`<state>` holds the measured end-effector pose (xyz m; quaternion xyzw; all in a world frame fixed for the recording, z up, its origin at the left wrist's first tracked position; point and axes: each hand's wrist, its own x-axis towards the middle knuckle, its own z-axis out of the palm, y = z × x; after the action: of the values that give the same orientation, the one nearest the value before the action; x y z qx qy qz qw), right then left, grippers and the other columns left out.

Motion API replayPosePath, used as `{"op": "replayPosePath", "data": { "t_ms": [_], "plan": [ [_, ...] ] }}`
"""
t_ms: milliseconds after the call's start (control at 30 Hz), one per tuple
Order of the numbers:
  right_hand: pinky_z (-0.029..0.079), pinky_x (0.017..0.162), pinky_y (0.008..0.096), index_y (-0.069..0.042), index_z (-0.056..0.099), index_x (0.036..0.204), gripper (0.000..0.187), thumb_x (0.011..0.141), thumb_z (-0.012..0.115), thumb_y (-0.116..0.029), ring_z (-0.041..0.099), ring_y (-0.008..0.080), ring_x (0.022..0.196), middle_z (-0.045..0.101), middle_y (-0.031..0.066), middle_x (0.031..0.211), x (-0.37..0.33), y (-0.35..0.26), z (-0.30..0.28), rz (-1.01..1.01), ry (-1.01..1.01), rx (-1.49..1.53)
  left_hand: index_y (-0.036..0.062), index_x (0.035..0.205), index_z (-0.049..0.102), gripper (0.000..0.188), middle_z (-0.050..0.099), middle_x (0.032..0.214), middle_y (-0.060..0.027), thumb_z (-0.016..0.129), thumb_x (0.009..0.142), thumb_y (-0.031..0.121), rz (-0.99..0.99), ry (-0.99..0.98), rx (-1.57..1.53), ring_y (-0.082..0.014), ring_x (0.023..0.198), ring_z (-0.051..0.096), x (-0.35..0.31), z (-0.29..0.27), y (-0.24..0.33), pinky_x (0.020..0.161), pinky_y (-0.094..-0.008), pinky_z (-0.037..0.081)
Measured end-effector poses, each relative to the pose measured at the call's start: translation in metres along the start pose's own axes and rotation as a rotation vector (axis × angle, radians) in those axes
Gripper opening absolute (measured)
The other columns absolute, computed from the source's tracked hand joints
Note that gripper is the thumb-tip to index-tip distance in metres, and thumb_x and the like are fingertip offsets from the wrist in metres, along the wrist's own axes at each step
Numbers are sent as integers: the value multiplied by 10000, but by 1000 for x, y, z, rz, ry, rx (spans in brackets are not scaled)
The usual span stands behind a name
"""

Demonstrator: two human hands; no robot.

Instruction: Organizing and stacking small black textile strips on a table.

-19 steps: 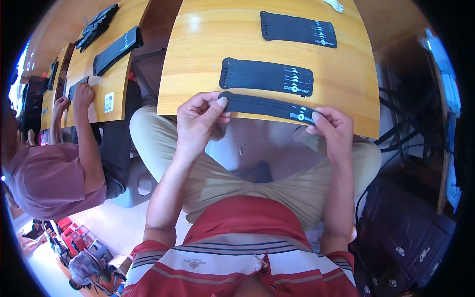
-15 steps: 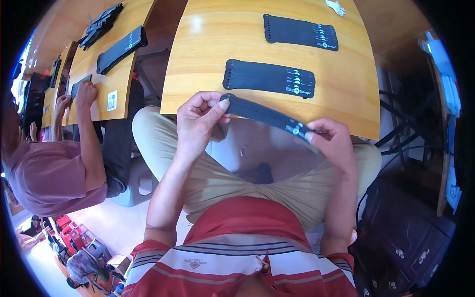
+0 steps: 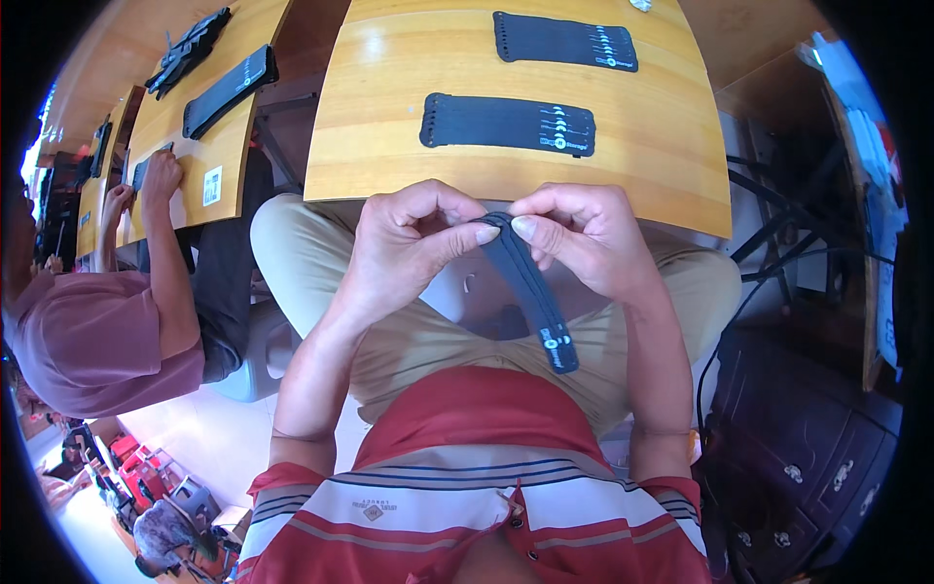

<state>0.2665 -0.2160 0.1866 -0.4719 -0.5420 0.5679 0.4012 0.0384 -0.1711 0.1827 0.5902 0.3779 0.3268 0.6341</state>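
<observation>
My left hand [image 3: 394,243] and right hand [image 3: 603,241] pinch black fabric strips [image 3: 530,292] by the yellow wooden tabletop [image 3: 365,127]'s near edge.

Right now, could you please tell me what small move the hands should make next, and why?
Probably even up the straps at their pinched end: the left hand and the right hand both have their grip there, several layered edges show at that end, and the other end hangs free.
</observation>
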Motion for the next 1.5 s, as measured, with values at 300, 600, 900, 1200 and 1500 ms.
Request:
{"op": "replayPosePath", "data": {
  "t_ms": [300, 600, 900, 1200, 1500],
  "plan": [
    [565, 614, 241, 66, 708, 1122, 215, 985, 614, -71, 670, 101, 675, 708, 71, 820, -10, 12, 4, 102, -61, 272, 3, 921, 734, 137, 749, 829, -81, 823, 841, 70, 260, -73, 289, -103, 714, 697, -8, 4, -4, 628, -249, 552],
    [568, 631, 232, 52, 721, 1112, 223, 991, 649, -121, 683, 104, 682, 723, 72, 837, -17, 19, -5, 52, -110, 277, 4, 923, 736, 143, 742, 824, -83, 822, 838, 81, 272, -82, 295, -126, 697, 704, -4, 9, -1, 604, -262, 550],
    [568, 604, 244, 54, 729, 1060, 211, 948, 667, -113, 708, 132, 655, 730, 89, 837, -20, 12, -16, 161, -146, 361, 22, 968, 738, 158, 696, 856, -62, 816, 837, 62, 394, -191, 350, -135, 708, 665, 3, 13, 8, 582, -268, 514],
    [518, 575, 200, 54, 702, 995, 188, 959, 633, -118, 685, 112, 632, 711, 84, 803, -23, 8, -15, 169, -89, 354, 49, 991, 749, 190, 671, 910, -65, 823, 818, 75, 569, -196, 500, -183, 775, 680, 8, 19, 8, 639, -293, 543],
    [496, 585, 202, 16, 713, 991, 162, 963, 649, -130, 631, 69, 637, 688, 37, 787, -25, 16, -14, 170, -86, 379, 59, 970, 744, 192, 652, 930, -64, 832, 805, 99, 617, -205, 604, -201, 772, 686, 11, 21, 8, 641, -319, 558]
  ]
}}
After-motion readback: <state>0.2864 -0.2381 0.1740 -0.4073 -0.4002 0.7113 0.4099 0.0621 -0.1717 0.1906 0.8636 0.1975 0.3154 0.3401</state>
